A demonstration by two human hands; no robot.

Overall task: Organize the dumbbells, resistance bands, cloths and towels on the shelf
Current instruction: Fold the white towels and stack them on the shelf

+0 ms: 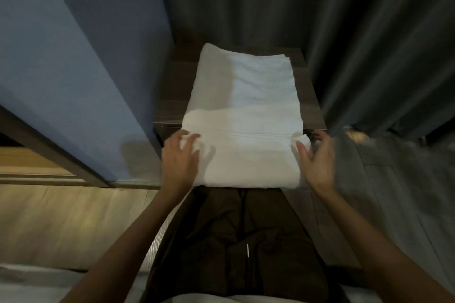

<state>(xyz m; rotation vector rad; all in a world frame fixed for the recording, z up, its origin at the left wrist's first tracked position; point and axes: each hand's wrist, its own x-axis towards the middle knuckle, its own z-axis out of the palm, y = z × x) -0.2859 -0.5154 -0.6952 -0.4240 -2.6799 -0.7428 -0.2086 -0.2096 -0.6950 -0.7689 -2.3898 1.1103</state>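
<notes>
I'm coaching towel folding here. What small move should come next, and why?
Probably fold the near end of the white towel forward onto the part resting on the shelf top. The towel lies lengthwise, its near end extends past the front edge, and the left hand and right hand are at its two near corners.

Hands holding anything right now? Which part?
The white towel, at its near side edges: left hand on the left edge, right hand against the right edge. Both look spread, touching rather than gripping.
</notes>
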